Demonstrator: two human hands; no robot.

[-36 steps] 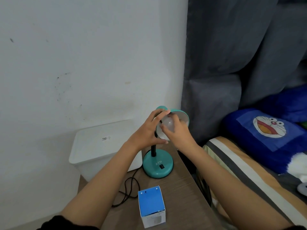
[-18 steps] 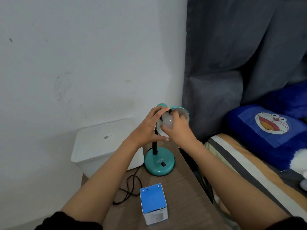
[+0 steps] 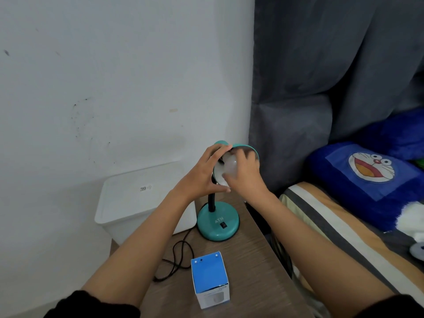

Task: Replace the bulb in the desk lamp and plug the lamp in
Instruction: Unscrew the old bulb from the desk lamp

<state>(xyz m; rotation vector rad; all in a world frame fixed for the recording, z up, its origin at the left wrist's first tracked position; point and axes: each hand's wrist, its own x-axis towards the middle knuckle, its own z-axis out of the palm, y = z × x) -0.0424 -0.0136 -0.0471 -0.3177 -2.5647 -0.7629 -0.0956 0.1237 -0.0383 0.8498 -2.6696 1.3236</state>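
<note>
Bulb (image 3: 230, 166): white, seated in the mouth of the teal lamp shade (image 3: 249, 149), above the lamp base (image 3: 218, 222) at the far end of the wooden table (image 3: 247, 267). The shade is tipped toward the wearer, probably so the socket can be reached.

Left hand (image 3: 202, 177): fingers spread and curled around the shade's left rim and back, thumb underneath. The shade appears to be braced this way so that it does not swing while the bulb is turned.

Right hand (image 3: 246, 175): fingertips pinched around the bulb, wrist bent inward, as for twisting. Whether the bulb is being screwed in or out cannot be told.

A blue-topped bulb box (image 3: 210, 280) stands nearer than the base; the black cord (image 3: 176, 258) lies looped to the base's left, unplugged as far as can be seen. A white bin (image 3: 142, 198) sits left of the base.

Against the frames of a second and half a second before: the same two-handed hold is kept. The right hand's fingers are seen shifted slightly around the bulb. Box and cord are unmoved.
</note>
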